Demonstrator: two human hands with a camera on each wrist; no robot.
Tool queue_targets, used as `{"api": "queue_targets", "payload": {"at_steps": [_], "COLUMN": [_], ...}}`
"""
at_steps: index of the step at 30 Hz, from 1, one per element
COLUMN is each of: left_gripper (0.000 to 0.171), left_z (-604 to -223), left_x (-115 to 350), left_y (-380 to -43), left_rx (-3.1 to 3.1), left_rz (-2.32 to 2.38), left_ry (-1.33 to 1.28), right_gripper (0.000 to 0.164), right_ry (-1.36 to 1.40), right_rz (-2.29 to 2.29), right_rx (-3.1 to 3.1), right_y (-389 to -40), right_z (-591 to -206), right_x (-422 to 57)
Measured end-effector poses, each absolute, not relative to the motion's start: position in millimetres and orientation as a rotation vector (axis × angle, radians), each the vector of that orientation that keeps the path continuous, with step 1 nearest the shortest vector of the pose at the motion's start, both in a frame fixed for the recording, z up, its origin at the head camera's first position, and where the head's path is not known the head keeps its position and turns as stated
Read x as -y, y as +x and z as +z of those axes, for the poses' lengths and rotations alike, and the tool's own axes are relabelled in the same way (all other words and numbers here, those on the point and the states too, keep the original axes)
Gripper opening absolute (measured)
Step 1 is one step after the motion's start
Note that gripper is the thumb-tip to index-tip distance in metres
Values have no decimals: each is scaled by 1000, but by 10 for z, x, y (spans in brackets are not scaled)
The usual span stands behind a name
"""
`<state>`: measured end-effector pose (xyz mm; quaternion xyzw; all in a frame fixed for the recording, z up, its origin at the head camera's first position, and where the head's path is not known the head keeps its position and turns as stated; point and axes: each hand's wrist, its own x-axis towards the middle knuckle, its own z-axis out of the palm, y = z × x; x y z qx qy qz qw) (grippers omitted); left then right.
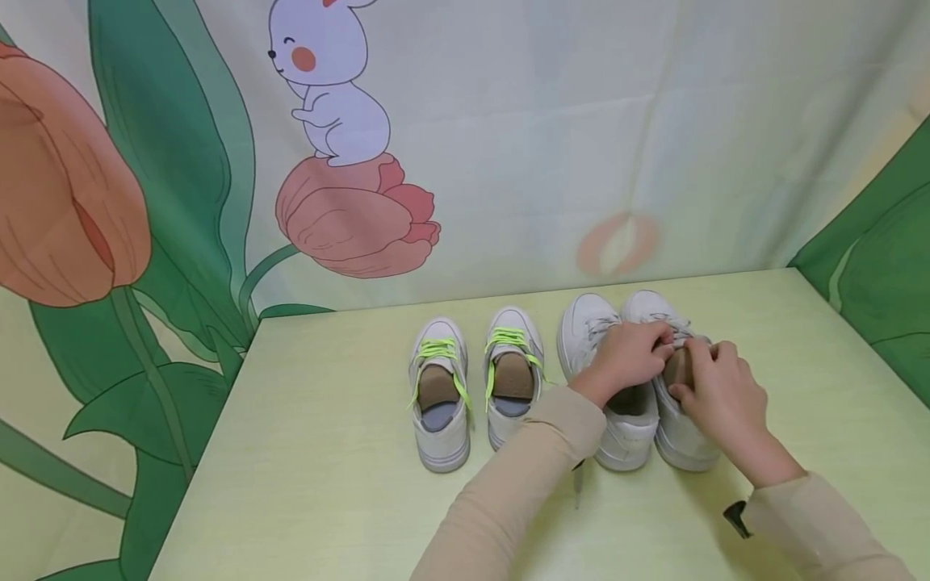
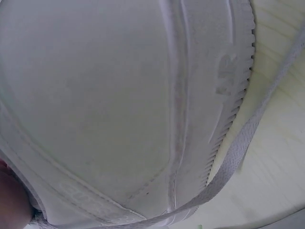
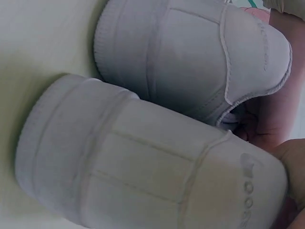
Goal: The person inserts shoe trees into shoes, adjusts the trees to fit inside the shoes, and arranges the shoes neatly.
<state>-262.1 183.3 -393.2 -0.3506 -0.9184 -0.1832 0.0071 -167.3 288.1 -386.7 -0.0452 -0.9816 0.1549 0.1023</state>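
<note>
Two white sneakers stand side by side at the right in the head view. Over the right sneaker (image 1: pixel 686 448), my left hand (image 1: pixel 626 357) pinches the grey-white shoelace (image 1: pixel 674 324) with curled fingers, its forearm crossing above the left sneaker (image 1: pixel 625 444). Facing it, my right hand (image 1: pixel 729 397) also grips at the lacing, thumb at the shoe's opening; the fingertips partly hide the lace. In the left wrist view a long loose shoelace (image 2: pixel 238 148) trails past a sneaker's side (image 2: pixel 95 71). Both heels fill the right wrist view, one heel (image 3: pixel 143 176) closest.
Left of the hands stands a smaller white pair with neon green laces, a left shoe (image 1: pixel 445 444) and a right shoe (image 1: pixel 513 375); my left sleeve (image 1: pixel 508 484) partly covers the latter. Everything rests on a pale yellow-green table (image 1: pixel 312 452) against a printed cloth backdrop (image 1: pixel 508 161).
</note>
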Motion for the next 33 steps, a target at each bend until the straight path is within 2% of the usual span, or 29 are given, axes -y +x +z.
{"api": "queue_targets", "payload": {"at_steps": [10,21,33], "left_gripper": [12,13,13], "left_z": [-3942,-3932,-3938], "left_x": [-1837,-1850,-1849], "left_y": [-2621,-2620,-2627], "left_rx": [2862,2886,2895], "left_rz": [-559,-543,-543], "left_ry": [-1105,-1086,-1073], "right_gripper": [43,47,41], "right_ry": [-96,-54,-19], "right_rz": [545,553,508], "right_rx": [2918,2948,2992], "right_y": [-1727,-1812,-1849], "right_z": [-3843,-3850,-3842], "right_x": [-2905,-2938,-2935]}}
